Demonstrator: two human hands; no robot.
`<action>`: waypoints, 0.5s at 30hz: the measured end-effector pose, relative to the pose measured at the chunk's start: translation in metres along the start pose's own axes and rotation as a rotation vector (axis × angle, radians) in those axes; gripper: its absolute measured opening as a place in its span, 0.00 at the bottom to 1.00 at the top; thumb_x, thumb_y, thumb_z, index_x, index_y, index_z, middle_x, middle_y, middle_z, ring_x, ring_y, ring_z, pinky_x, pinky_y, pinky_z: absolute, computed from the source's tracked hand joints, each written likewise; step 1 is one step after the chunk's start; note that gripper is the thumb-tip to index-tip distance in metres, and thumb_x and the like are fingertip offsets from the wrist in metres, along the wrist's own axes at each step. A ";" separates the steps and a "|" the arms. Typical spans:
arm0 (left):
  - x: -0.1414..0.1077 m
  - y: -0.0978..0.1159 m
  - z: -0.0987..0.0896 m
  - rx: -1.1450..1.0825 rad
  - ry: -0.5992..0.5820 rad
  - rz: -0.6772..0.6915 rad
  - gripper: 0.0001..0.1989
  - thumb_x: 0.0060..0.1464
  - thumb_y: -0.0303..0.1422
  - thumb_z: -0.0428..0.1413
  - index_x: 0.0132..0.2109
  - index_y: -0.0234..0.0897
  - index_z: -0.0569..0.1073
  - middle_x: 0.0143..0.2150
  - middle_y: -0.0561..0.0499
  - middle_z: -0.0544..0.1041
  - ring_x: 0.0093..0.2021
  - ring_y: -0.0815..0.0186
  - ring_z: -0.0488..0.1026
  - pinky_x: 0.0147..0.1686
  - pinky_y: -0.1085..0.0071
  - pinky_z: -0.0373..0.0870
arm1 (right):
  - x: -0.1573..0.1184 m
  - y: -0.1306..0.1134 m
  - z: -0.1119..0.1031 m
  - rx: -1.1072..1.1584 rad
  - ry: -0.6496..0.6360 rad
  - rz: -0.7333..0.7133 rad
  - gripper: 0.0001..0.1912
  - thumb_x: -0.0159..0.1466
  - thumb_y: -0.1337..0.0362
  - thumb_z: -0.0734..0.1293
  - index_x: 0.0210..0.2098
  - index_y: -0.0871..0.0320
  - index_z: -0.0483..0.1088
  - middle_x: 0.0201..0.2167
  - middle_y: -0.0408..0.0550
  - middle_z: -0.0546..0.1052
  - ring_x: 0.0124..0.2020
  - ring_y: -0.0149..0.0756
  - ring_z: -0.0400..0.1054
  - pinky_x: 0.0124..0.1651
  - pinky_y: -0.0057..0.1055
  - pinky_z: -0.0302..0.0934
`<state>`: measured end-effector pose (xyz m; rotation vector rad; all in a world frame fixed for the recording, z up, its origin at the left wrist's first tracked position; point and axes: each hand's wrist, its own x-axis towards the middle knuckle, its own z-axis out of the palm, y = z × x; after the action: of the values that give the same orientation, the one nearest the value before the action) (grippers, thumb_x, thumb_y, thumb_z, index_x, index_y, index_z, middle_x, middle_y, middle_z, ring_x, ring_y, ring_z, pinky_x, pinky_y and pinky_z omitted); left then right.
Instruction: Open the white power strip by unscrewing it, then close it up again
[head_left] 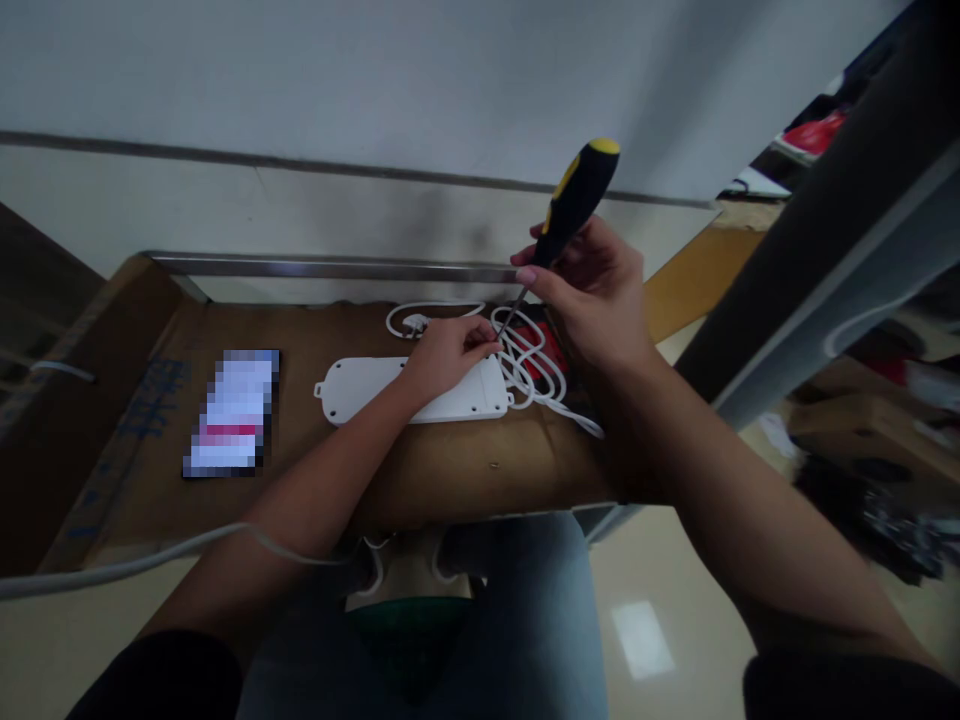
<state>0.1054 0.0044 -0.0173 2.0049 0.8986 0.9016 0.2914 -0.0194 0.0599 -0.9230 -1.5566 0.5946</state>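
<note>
My right hand (pixel 592 285) is wrapped round a black and yellow screwdriver (pixel 576 200). It is held at a slant, its handle up and its thin shaft pointing down to the left. Just by the screwdriver's tip, my left hand (pixel 454 350) has its thumb and fingers pinched together over the far right end of a white power strip (pixel 375 385). Whatever is between those fingertips is too small to make out. The strip lies with its screw holes upward on brown cardboard, partly covered by my left hand and forearm. Its coiled white cord (pixel 529 355) lies to the right.
A phone (pixel 232 415) with a lit, blurred screen lies on the cardboard (pixel 300 335) at left. Something red and black (pixel 551 345) is under the cord. A metal rail (pixel 337 267) runs along the back. A grey post (pixel 810 220) rises at right, and a loose white cable (pixel 150 560) crosses the front left.
</note>
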 end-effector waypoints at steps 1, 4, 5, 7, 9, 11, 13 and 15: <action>0.000 -0.001 0.001 -0.017 0.007 -0.002 0.05 0.60 0.32 0.65 0.39 0.35 0.79 0.37 0.49 0.85 0.37 0.66 0.79 0.44 0.67 0.74 | 0.000 0.000 0.000 -0.037 -0.005 -0.015 0.14 0.60 0.56 0.79 0.43 0.48 0.77 0.39 0.39 0.80 0.39 0.34 0.74 0.50 0.40 0.72; 0.000 -0.003 0.001 -0.057 0.016 0.042 0.06 0.61 0.31 0.65 0.44 0.33 0.80 0.41 0.47 0.85 0.39 0.65 0.80 0.46 0.67 0.75 | -0.001 0.001 -0.002 -0.132 0.004 -0.042 0.11 0.61 0.55 0.79 0.42 0.48 0.80 0.39 0.41 0.79 0.39 0.33 0.72 0.49 0.39 0.72; 0.001 -0.004 0.002 -0.071 0.010 0.071 0.07 0.62 0.31 0.63 0.46 0.34 0.81 0.43 0.46 0.86 0.41 0.65 0.81 0.47 0.67 0.75 | 0.000 0.003 -0.004 -0.134 0.010 -0.044 0.12 0.61 0.55 0.79 0.43 0.49 0.80 0.39 0.41 0.78 0.39 0.33 0.73 0.49 0.39 0.72; 0.002 -0.006 0.003 -0.096 -0.003 0.119 0.09 0.65 0.31 0.61 0.49 0.35 0.82 0.46 0.47 0.86 0.44 0.64 0.81 0.49 0.67 0.75 | 0.001 0.006 -0.006 -0.092 0.007 -0.055 0.13 0.61 0.55 0.79 0.42 0.50 0.80 0.39 0.41 0.79 0.40 0.34 0.74 0.50 0.39 0.73; 0.003 -0.008 0.004 -0.123 -0.010 0.128 0.09 0.66 0.33 0.60 0.48 0.35 0.83 0.44 0.48 0.86 0.43 0.64 0.82 0.48 0.67 0.75 | 0.002 0.010 -0.007 -0.054 -0.011 -0.069 0.13 0.62 0.52 0.79 0.41 0.51 0.80 0.39 0.42 0.79 0.41 0.35 0.74 0.50 0.39 0.73; 0.004 -0.009 0.005 -0.156 -0.004 0.112 0.08 0.65 0.33 0.61 0.47 0.36 0.83 0.42 0.49 0.87 0.42 0.64 0.82 0.48 0.68 0.76 | 0.003 0.011 -0.006 -0.055 -0.035 -0.085 0.16 0.62 0.50 0.78 0.44 0.51 0.79 0.40 0.42 0.79 0.42 0.36 0.74 0.49 0.40 0.73; 0.004 -0.009 0.007 -0.177 0.026 0.092 0.07 0.62 0.32 0.63 0.46 0.37 0.84 0.42 0.49 0.87 0.42 0.64 0.83 0.48 0.67 0.76 | 0.004 0.011 -0.006 -0.096 -0.037 -0.105 0.18 0.61 0.48 0.78 0.46 0.50 0.78 0.39 0.42 0.78 0.40 0.35 0.73 0.48 0.40 0.73; 0.004 -0.009 0.007 -0.160 0.070 0.064 0.06 0.60 0.32 0.65 0.43 0.36 0.84 0.39 0.49 0.87 0.39 0.64 0.82 0.46 0.68 0.76 | 0.004 0.011 -0.005 -0.130 -0.030 -0.125 0.18 0.60 0.48 0.79 0.43 0.50 0.77 0.35 0.40 0.76 0.36 0.33 0.71 0.45 0.38 0.72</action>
<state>0.1105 0.0092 -0.0269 1.8834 0.7782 1.0522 0.2987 -0.0107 0.0542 -0.9096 -1.6823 0.4238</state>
